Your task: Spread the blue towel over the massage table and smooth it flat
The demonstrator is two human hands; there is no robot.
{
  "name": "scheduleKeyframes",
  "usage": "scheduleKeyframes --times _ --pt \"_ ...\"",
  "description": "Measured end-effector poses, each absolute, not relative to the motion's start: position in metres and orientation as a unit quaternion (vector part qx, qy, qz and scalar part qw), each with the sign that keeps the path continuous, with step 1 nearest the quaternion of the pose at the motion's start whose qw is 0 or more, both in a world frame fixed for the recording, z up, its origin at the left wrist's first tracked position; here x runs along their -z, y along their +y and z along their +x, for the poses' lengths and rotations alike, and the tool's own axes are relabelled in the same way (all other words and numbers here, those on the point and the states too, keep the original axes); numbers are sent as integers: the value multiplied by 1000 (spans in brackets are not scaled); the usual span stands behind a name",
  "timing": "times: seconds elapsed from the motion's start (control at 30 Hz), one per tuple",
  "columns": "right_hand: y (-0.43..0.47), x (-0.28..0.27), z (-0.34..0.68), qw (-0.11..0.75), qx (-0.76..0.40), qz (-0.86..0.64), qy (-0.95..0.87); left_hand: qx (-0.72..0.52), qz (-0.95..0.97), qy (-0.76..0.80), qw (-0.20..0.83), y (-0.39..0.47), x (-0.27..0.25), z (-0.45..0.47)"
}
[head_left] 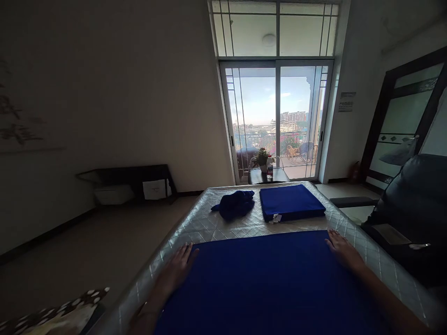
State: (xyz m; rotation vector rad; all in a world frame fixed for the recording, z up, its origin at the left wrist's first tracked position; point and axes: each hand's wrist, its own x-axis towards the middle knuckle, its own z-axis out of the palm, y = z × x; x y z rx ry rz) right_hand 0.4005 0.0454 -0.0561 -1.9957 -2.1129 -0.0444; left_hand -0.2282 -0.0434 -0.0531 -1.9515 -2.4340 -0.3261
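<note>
A large blue cloth (265, 284) lies spread flat over the near part of a table with a quilted silvery cover (213, 228). At its far left corner rests my left hand (181, 263), fingers stretched out along the edge. My right hand (342, 249) lies flat at the far right corner, its fingers extended too. Beyond the spread cloth sits a neatly folded blue cloth (291, 201) with a white tag on its front. To the left of that is a crumpled blue cloth (235, 204), apart from both hands.
A small dark table (256, 176) with a potted plant (261, 158) and a bottle (270, 167) stands before the sliding glass door. At right is a black armchair (415, 200). A low dark shelf (132, 172) stands along the left wall. Polka-dot fabric (66, 309) shows at lower left.
</note>
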Motion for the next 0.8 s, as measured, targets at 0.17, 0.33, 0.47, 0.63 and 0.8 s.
scheduleKeyframes --times 0.17,0.33,0.47,0.63,0.8 --pt "44 53 400 108 9 -686 -719 102 -617 -780 0 -44 51 -226" --pt "41 49 396 91 4 -694 -714 112 -631 -767 19 -42 56 -231" --pt "37 44 393 105 6 -699 -708 127 -644 -754 32 -40 61 -236" --pt "15 4 374 239 7 -670 -703 108 -633 -766 14 -39 59 -233" --pt "-28 -51 350 400 -7 -598 -694 107 -649 -753 21 -39 61 -236"
